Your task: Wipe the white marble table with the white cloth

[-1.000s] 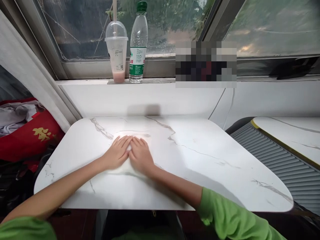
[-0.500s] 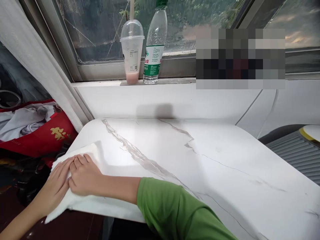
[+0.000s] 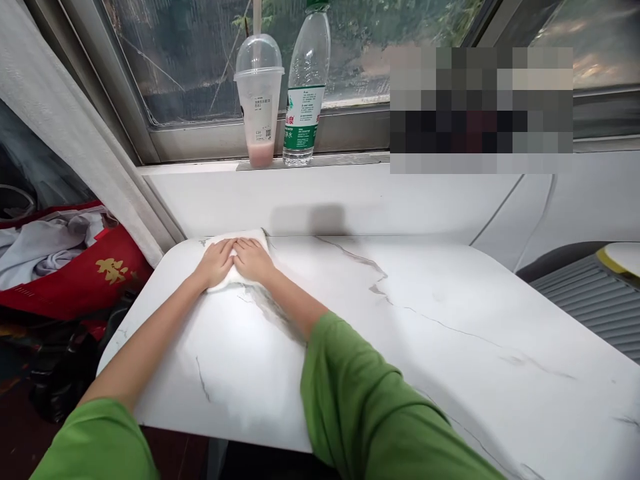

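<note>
A folded white cloth (image 3: 261,240) lies on the white marble-patterned table (image 3: 440,280), at its far left edge by the wall. My left hand (image 3: 217,262) presses on the cloth's left part with its fingers lying flat. Just beside it, my right hand (image 3: 253,259) bears down on the cloth with its fingers bent over it. The fingertips of both hands meet near the cloth's middle. Some of the cloth is hidden under the hands.
On the window ledge stand a plastic cup (image 3: 261,100) with pink drink and a straw, and a green-labelled bottle (image 3: 304,100). A pale curtain (image 3: 75,120) and a red bag (image 3: 115,260) of clothes are at left. A ridged grey surface (image 3: 590,300) lies right.
Both hands and the cloth have moved from the table's near left edge, away from me and to the right, up to the wall side. The arms are stretched further out.
</note>
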Demonstrator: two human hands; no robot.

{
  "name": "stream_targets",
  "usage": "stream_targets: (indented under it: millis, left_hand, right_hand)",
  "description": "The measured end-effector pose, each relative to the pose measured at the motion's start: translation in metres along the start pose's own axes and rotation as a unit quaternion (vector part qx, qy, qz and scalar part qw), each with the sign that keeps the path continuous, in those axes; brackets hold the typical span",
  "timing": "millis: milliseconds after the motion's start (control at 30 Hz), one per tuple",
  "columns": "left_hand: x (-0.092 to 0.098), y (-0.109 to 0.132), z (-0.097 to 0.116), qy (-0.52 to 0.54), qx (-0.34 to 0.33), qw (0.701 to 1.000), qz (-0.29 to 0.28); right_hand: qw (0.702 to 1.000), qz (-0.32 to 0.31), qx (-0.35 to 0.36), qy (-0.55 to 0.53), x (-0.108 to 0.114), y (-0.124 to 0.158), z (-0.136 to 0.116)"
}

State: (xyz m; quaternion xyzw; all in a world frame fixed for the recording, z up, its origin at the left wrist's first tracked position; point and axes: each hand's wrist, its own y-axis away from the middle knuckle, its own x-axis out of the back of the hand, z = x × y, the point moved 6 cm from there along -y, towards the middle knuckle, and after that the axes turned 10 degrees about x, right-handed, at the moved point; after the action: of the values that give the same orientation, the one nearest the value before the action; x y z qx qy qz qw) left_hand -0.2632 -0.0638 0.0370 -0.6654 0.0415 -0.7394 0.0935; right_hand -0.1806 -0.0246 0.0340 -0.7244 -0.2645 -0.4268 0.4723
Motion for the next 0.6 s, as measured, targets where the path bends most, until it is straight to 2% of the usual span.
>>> stream_targets:
  millis: [67,167,300,433,500,600]
  left_hand:
    - [-0.008,0.008,0.018,0.002,-0.001,1.0,0.0]
    - [-0.015,0.039,0.048,-0.002,-0.007,1.0,-0.003]
    - [-0.011,0.103,0.099,-0.017,-0.046,0.999,0.011]
    - [-0.002,0.159,0.149,-0.014,-0.132,0.991,0.0]
    - [-0.002,0.17,0.164,-0.008,-0.157,0.988,-0.01]
    - [-0.01,0.156,0.17,0.009,-0.153,0.988,-0.018]
  right_hand:
    - [1.0,-0.009,0.005,-0.005,0.005,0.019,0.006]
    - [0.999,-0.025,0.021,-0.013,0.017,0.058,-0.002]
    - [0.998,-0.039,0.051,-0.013,0.045,0.13,-0.038]
    - [0.998,-0.037,0.046,-0.006,0.076,0.195,-0.074]
    - [0.999,-0.031,0.033,-0.004,0.085,0.212,-0.081]
    - [0.999,-0.033,0.017,-0.004,0.087,0.215,-0.068]
